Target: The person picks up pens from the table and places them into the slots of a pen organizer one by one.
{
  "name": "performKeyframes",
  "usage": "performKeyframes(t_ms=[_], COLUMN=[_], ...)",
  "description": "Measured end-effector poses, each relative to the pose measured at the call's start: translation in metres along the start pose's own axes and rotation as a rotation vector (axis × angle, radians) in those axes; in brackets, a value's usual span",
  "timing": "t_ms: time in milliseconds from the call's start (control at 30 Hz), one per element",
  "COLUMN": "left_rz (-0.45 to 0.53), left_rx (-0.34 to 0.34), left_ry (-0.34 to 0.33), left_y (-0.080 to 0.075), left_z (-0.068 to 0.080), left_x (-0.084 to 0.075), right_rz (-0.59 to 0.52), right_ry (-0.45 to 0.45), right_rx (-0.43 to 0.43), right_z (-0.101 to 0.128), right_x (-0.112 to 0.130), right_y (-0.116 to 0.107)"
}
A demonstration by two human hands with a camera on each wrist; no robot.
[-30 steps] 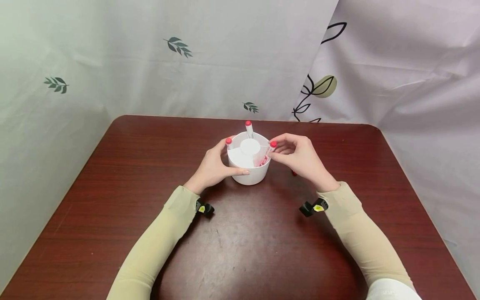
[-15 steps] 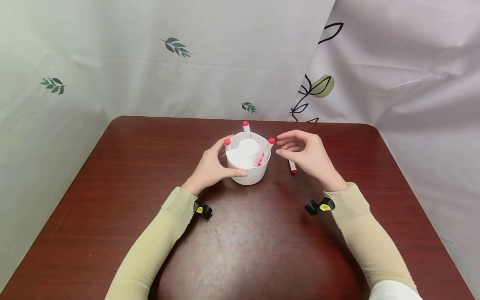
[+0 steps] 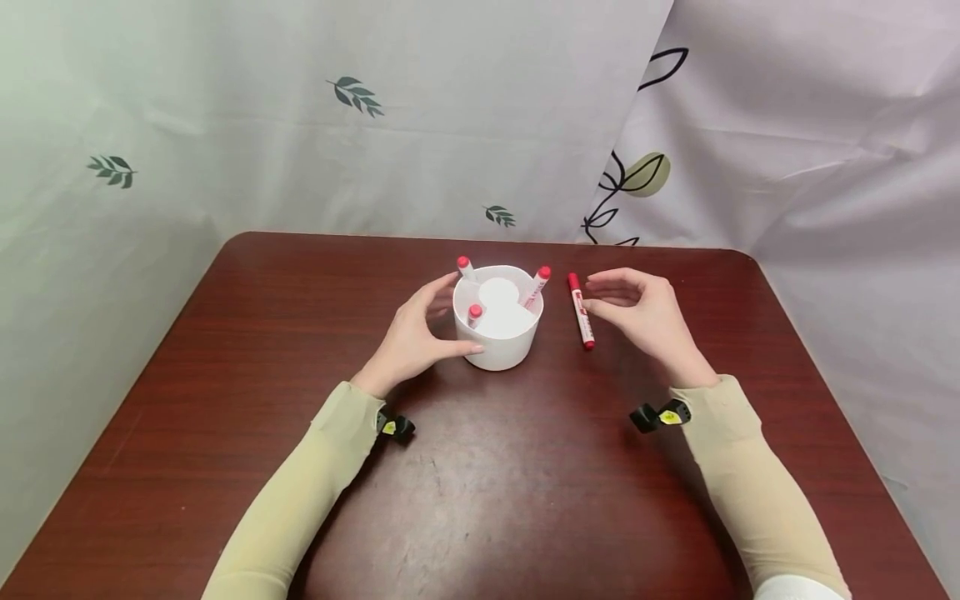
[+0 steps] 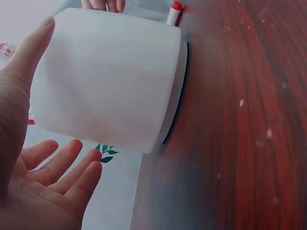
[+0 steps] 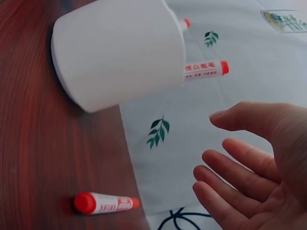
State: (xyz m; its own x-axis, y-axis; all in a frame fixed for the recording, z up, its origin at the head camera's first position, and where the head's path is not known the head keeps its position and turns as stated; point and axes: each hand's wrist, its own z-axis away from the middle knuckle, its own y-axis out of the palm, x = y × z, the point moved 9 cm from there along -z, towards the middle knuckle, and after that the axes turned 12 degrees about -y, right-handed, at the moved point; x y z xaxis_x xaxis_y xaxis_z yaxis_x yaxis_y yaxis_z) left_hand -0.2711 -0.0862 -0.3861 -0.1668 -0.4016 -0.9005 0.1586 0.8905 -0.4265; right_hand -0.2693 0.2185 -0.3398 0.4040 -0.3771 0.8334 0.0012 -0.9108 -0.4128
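A round white pen holder (image 3: 497, 352) with inner compartments stands upright on the table, with three red-capped markers in it: one back left (image 3: 465, 267), one front left (image 3: 475, 313), one at the right (image 3: 537, 285). My left hand (image 3: 408, 340) is at its left side, thumb along the front wall and fingers spread; in the left wrist view the fingers (image 4: 72, 175) appear apart from the wall. A further red-and-white marker (image 3: 581, 312) lies on the table right of the holder. Beside it is my right hand (image 3: 637, 315), holding nothing, fingers loosely bent; whether it touches the marker is unclear.
The dark reddish wooden table (image 3: 480, 500) extends around the holder. Behind it hangs a pale curtain (image 3: 420, 167) with leaf prints. A small black camera is strapped on each wrist.
The right hand has let go of the marker in the holder and moved right, beside the lying marker. The holder has turned counterclockwise seen from above, its markers shifting round with it.
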Motion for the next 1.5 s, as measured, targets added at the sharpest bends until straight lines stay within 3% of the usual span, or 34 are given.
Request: performKeyframes(t_ms=[267,600,1100,1333,1500], left_rz=[-0.022,-0.056,0.041,0.06,0.051], left_rx=[-0.004,-0.019,0.005,0.01,0.007], left_ry=[-0.035,-0.001,-0.009,-0.004,-0.008], left_y=[0.009,0.013,0.014,0.015,0.015], left_z=[-0.007,-0.011,-0.011,-0.011,-0.012], left_x=[-0.001,-0.005,-0.004,-0.006,-0.005], right_rz=[0.06,0.147,0.273,0.366,0.357], right_ry=[0.036,0.054,0.175,0.147,0.171], right_rx=[0.016,0.042,0.114,0.144,0.165], right_z=[0.001,-0.002,0.001,0.001,0.0], right_x=[-0.015,-0.043,-0.068,-0.07,-0.073], right_y=[-0.002,0.003,0.015,0.019,0.023])
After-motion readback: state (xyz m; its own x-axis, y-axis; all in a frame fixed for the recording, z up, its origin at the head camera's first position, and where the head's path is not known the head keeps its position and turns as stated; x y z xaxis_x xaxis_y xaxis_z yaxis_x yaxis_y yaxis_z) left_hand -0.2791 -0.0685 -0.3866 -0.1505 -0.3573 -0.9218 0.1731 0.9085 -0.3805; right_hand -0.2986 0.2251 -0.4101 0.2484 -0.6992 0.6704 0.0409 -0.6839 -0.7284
